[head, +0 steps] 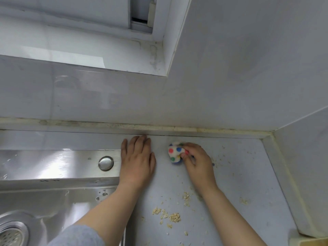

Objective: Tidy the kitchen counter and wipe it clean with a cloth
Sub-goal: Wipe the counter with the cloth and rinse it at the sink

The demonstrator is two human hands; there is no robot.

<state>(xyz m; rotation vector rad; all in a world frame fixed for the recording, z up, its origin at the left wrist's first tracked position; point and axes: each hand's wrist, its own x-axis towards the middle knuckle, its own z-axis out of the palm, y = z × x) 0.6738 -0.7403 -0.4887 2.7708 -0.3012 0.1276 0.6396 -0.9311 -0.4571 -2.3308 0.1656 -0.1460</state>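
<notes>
A white cloth with coloured dots (174, 152) is bunched up on the pale counter (237, 178) near the back wall. My right hand (196, 160) grips it from the right, fingers closed over it. My left hand (138, 157) lies flat, palm down, on the counter just left of the cloth, at the right end of the steel sink rim (58, 164), fingers reaching the back edge. Oat flakes (174, 217) lie scattered on the counter between my forearms, with smaller crumbs (244, 201) spread to the right.
A steel sink (53, 201) with a round drain strainer (12, 235) fills the lower left. A round cap (106, 163) sits on the sink rim. Tiled walls close the counter at the back and right. A yellowish object corner (308, 242) shows at bottom right.
</notes>
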